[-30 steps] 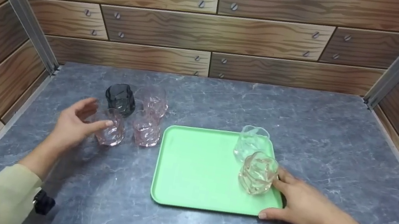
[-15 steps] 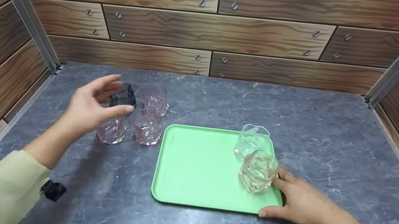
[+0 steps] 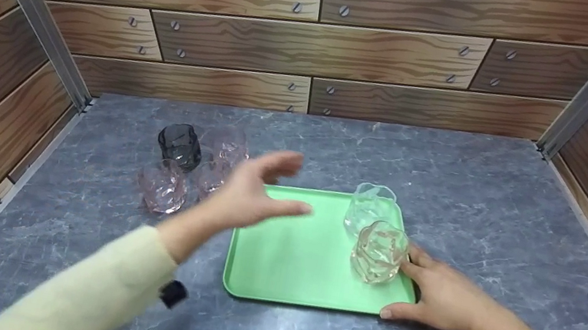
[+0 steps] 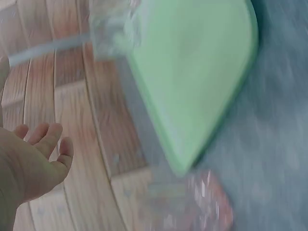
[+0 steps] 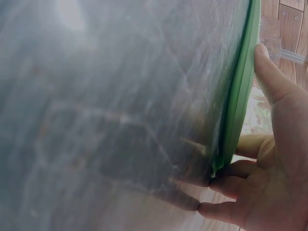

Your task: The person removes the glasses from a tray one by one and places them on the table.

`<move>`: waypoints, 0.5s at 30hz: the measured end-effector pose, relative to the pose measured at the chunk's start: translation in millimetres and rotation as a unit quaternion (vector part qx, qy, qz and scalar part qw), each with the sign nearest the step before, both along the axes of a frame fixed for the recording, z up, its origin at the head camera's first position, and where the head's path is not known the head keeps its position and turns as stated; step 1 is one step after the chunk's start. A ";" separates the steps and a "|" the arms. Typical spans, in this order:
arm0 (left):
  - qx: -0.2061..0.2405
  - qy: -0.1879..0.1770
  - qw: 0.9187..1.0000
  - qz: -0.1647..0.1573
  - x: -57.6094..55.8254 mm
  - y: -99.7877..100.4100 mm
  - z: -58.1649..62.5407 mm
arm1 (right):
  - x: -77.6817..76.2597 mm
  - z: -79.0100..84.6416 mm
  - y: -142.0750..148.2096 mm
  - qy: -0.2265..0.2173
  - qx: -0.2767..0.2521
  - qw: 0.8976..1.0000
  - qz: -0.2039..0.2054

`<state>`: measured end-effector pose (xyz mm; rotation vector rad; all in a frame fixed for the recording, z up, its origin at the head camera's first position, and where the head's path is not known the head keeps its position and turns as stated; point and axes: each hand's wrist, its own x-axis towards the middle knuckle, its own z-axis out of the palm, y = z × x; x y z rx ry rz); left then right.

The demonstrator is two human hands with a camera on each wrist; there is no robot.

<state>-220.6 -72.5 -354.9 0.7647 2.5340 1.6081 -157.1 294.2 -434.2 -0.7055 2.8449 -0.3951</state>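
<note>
Head view: the left hand (image 3: 248, 196) is hovering over the left part of the green tray (image 3: 286, 265)—fingers released; the right hand (image 3: 445, 299) is grasping the tray's near right corner, beside the amber-tinted tumbler (image 3: 379, 254). Left wrist view: the fingers are extending loosely. Right wrist view: thumb and fingers are spanning the tray rim.

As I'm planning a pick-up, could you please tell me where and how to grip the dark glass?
I'd suggest gripping the dark glass round its upper side wall, coming from the left: it appears upright, and pink glasses stand in front and to its right, leaving its left side open.
</note>
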 end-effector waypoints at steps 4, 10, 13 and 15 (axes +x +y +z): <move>-0.017 -0.009 0.999 -0.041 5.5 34.3 -17.2 | 0.5 -0.5 0.6 0.003 -0.007 1.000 0.005; -0.027 -0.042 0.996 -0.075 13.6 70.3 -41.3 | 1.7 -0.1 0.7 0.008 -0.015 1.000 0.011; -0.027 -0.053 0.995 -0.080 16.1 82.0 -50.2 | 1.7 0.2 0.5 0.008 -0.013 1.000 0.012; -0.030 -0.055 0.995 -0.079 17.3 88.5 -54.8 | 1.5 0.1 0.6 0.009 -0.012 1.000 0.011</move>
